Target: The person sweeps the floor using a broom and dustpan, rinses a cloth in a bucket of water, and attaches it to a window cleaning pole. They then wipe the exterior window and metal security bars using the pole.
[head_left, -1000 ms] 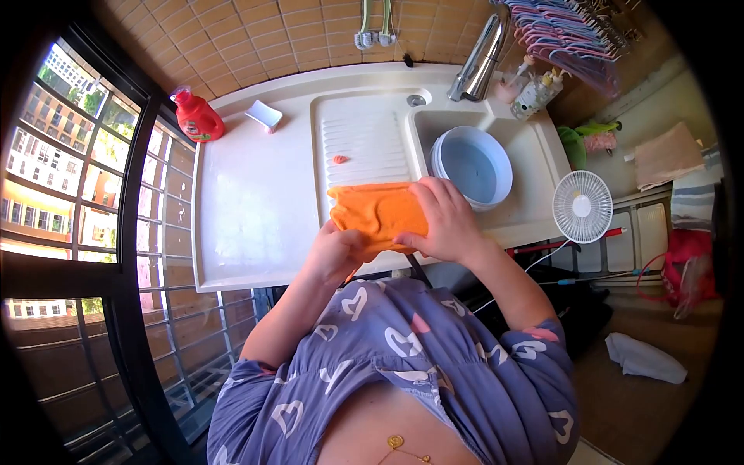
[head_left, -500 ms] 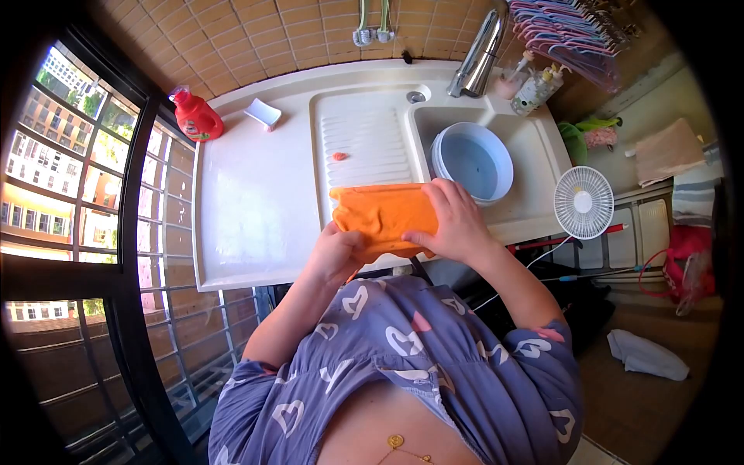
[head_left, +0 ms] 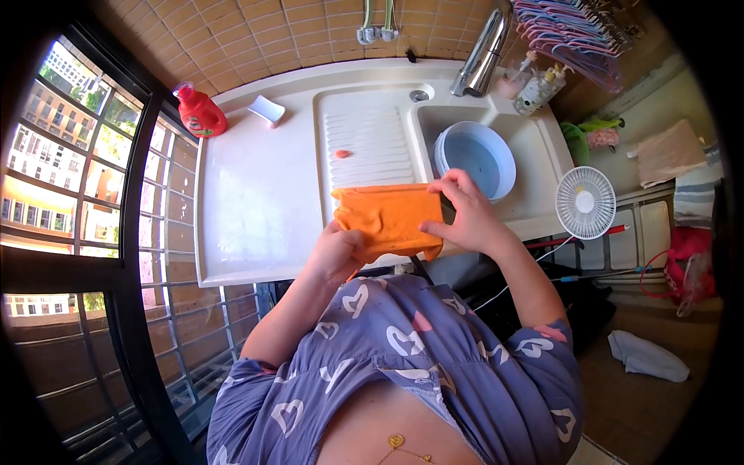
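Observation:
A folded piece of orange cloth (head_left: pixel 391 219) is held in front of my body, at the near edge of the sink counter. My left hand (head_left: pixel 337 249) is closed on its lower left side, fingers curled into the fabric. At the right edge, my right hand (head_left: pixel 469 213) has its thumb on the front of the cloth and its fingertips at the upper corner, with a gap between thumb and fingers. A small pinkish-orange scrub brush or soap piece (head_left: pixel 342 153) lies on the ribbed washboard (head_left: pixel 368 136) beyond the cloth.
A bucket (head_left: pixel 446 151) of water stands in the basin, below the faucet (head_left: pixel 482 58). A red detergent bottle (head_left: pixel 200 112) and a white soap dish (head_left: pixel 267 110) sit at the left. Pump bottles (head_left: pixel 539 89) and a white fan (head_left: pixel 585 203) are at the right.
My right hand has slid right to the cloth's edge, and its fingers have lifted and spread. The cloth's right end now shows more. My left hand keeps its hold.

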The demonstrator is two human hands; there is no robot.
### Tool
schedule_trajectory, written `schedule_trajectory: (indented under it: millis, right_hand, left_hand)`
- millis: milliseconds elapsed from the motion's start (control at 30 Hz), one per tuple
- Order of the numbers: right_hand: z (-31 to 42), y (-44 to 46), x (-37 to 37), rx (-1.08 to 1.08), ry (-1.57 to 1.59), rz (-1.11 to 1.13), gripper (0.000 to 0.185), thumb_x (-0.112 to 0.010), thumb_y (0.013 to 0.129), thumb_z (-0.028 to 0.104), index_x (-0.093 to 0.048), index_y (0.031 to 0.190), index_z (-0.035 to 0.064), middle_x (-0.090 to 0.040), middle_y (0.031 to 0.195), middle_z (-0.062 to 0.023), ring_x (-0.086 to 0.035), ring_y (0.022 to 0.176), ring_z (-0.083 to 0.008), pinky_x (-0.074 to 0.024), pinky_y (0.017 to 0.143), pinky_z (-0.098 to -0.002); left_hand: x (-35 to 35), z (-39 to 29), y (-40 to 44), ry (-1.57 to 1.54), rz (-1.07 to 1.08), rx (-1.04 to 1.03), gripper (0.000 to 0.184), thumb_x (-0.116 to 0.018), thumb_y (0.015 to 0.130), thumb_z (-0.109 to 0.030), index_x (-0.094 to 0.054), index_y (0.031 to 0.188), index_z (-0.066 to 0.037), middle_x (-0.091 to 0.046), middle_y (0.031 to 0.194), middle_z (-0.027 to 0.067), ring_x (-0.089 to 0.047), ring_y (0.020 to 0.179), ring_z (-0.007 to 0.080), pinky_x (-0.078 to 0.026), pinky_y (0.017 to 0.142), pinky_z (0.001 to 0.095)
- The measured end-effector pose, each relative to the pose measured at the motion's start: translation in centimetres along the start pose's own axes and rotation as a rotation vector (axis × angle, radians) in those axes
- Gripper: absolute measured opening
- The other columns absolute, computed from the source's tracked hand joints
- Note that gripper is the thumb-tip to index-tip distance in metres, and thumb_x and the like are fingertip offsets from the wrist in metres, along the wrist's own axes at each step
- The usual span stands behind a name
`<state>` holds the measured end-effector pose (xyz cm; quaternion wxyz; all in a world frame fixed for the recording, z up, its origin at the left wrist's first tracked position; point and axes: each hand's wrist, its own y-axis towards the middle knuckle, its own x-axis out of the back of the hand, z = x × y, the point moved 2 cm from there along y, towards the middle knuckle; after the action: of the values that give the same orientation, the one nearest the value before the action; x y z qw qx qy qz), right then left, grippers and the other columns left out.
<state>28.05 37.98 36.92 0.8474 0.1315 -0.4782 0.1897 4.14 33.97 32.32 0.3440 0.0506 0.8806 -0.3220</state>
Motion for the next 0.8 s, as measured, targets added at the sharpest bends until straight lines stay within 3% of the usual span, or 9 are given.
schedule_trajectory:
  millis: [67,133,233,433,600,800]
  right_hand:
    - [0.7,0.2,0.1,0.001,-0.060,-0.021,0.084,-0.083,0.066,0.045,-0.044,0.128,0.0044,-0.040,0.141,-0.0166,-0.046,0.123,-0.0360,-0.0353,0.104,-0.0460]
    - [2.1,0.5,-0.4,0.291,-0.159,-0.075,0.105,-0.082,0.060,0.055,-0.036,0.140,0.0052,-0.032,0.145,-0.0189,-0.040,0.128,-0.0351,-0.0322,0.105,-0.0497]
    - [3.3,1.1,-1.5,0.355,-0.293,0.021,0.117,-0.083,0.055,0.058,-0.030,0.144,0.0040,-0.036,0.141,-0.0202,-0.038,0.129,-0.0347,-0.0276,0.108,-0.0494]
    - [2.4,2.0,-2.2,0.361,-0.139,0.062,0.115,-0.082,0.057,0.054,-0.030,0.143,-0.0013,-0.043,0.136,-0.0180,-0.040,0.127,-0.0315,-0.0252,0.109,-0.0451]
    - [2.9,1.9,-1.3,0.341,-0.095,0.063,0.110,-0.083,0.056,0.046,-0.033,0.142,0.0005,-0.043,0.136,-0.0166,-0.041,0.127,-0.0315,-0.0267,0.108,-0.0446]
    - [3.3,1.7,-0.8,0.362,-0.123,0.027,0.107,-0.084,0.054,0.044,-0.037,0.140,0.0022,-0.044,0.135,-0.0159,-0.043,0.124,-0.0316,-0.0279,0.108,-0.0443]
  left_hand:
    - [-0.6,-0.2,-0.4,-0.014,-0.003,0.005,0.059,-0.040,0.077,0.015,-0.039,0.134,0.003,-0.050,0.131,0.0196,-0.054,0.120,0.0390,-0.050,0.096,0.0475]
    - [-0.8,-0.2,-0.4,-0.024,-0.002,0.014,0.060,-0.040,0.076,0.016,-0.038,0.135,0.003,-0.049,0.132,0.0200,-0.052,0.122,0.0400,-0.048,0.099,0.0493]
    - [-1.0,0.0,-0.2,-0.022,0.029,0.025,0.062,-0.039,0.076,0.017,-0.037,0.136,0.003,-0.047,0.134,0.0205,-0.050,0.124,0.0408,-0.046,0.101,0.0506]
    - [0.2,0.1,0.1,-0.032,0.054,0.027,0.060,-0.043,0.076,0.015,-0.039,0.134,0.002,-0.052,0.128,0.0178,-0.055,0.119,0.0375,-0.049,0.097,0.0461]
    - [1.3,-0.3,-0.1,-0.049,0.301,0.036,0.054,-0.053,0.076,0.012,-0.046,0.128,0.000,-0.060,0.118,0.0125,-0.061,0.110,0.0290,-0.053,0.088,0.0387]
    - [1.9,0.1,0.3,-0.072,0.365,0.043,0.059,-0.060,0.076,0.011,-0.045,0.131,0.000,-0.058,0.125,0.0141,-0.060,0.113,0.0278,-0.052,0.092,0.0398]
